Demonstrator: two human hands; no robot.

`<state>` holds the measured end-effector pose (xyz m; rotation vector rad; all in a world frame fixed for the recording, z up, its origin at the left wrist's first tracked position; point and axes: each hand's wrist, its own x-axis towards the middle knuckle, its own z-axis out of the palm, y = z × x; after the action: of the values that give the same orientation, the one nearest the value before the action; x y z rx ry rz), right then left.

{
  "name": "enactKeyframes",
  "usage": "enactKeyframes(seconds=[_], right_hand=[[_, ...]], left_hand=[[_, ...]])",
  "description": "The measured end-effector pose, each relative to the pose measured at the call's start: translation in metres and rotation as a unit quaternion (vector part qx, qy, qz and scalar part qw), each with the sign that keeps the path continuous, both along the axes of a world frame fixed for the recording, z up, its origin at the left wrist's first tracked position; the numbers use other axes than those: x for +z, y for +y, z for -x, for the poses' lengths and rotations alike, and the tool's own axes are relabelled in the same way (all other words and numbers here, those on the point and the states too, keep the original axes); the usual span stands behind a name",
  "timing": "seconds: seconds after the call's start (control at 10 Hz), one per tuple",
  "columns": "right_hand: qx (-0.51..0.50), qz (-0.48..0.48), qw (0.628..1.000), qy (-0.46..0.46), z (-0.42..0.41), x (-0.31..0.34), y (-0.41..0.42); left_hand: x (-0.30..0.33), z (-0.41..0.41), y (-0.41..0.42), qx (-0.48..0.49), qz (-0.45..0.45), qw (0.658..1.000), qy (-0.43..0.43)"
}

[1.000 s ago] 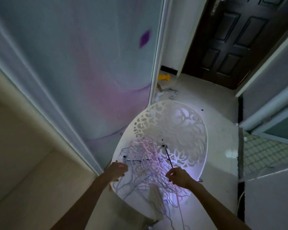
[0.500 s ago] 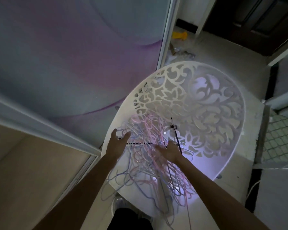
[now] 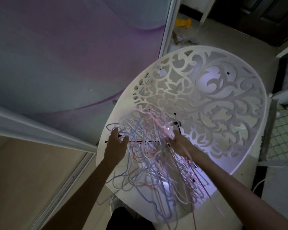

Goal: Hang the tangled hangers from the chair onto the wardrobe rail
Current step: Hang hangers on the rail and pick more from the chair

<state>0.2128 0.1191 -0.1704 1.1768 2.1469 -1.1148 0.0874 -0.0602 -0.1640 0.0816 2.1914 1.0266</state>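
A tangled pile of thin pink, lavender and white hangers (image 3: 150, 163), with a few black ones, lies on the seat of a white chair (image 3: 239, 146) whose round back has a cut-out floral pattern. Some hangers spill over the seat's front edge. My left hand (image 3: 117, 143) is at the pile's left edge, fingers spread, touching the strands near a black bar. My right hand (image 3: 179, 143) reaches into the pile's right side with its fingers straight; strands lie across it and hide the fingertips. The wardrobe rail is out of view.
A sliding wardrobe door (image 3: 65, 63) with a purple and blue pattern stands close on the left, its frame and floor track (image 3: 68, 176) beside the chair. A yellow object (image 3: 183, 23) and scraps lie on the floor beyond. A mesh panel (image 3: 283, 138) is at the right.
The view has dropped closer to the chair. Both hands have pushed forward into the pile. The left hand has opened and the right has flattened from its earlier pinch.
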Motion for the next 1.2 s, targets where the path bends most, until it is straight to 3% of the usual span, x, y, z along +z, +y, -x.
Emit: enactKeyframes(seconds=[0.1, 0.2, 0.3, 0.4, 0.6, 0.7, 0.8, 0.9, 1.0, 1.1, 1.2], right_hand=[[0.001, -0.003, 1.000, 0.019, 0.005, 0.021, 0.016], [0.042, -0.007, 0.999, -0.016, -0.002, 0.026, 0.013], [0.065, -0.015, 0.998, -0.021, -0.015, 0.034, -0.012], [0.071, -0.040, 0.997, 0.001, -0.045, 0.034, -0.029], [0.052, -0.016, 0.998, -0.001, -0.084, 0.041, -0.041], [0.060, -0.033, 0.997, 0.023, -0.090, 0.047, -0.054], [0.052, -0.010, 0.996, 0.068, -0.087, 0.059, -0.074], [0.094, 0.121, 0.984, 0.091, -0.079, 0.074, -0.074], [0.045, 0.204, 0.972, 0.112, -0.070, 0.067, -0.039], [-0.015, 0.110, 0.989, 0.096, -0.063, 0.054, 0.001], [-0.021, 0.112, 0.993, 0.038, -0.062, 0.034, 0.010]], left_hand=[[-0.003, 0.007, -0.006, -0.026, 0.032, 0.999, 0.027], [0.001, 0.009, -0.008, -0.030, 0.090, 0.989, 0.109], [0.010, 0.007, 0.002, 0.001, 0.098, 0.977, 0.192], [0.022, 0.007, 0.020, -0.031, 0.065, 0.972, 0.225], [0.056, -0.012, 0.053, -0.130, -0.001, 0.987, 0.095], [0.047, -0.023, 0.044, -0.217, 0.000, 0.951, 0.219], [0.020, -0.017, 0.039, -0.169, -0.034, 0.980, 0.098], [0.027, -0.016, 0.028, -0.116, -0.070, 0.986, 0.095], [0.038, -0.003, 0.023, 0.000, -0.135, 0.991, 0.019], [0.037, 0.013, 0.006, 0.008, -0.144, 0.990, 0.012], [0.035, 0.016, -0.007, 0.034, -0.174, 0.984, -0.022]])
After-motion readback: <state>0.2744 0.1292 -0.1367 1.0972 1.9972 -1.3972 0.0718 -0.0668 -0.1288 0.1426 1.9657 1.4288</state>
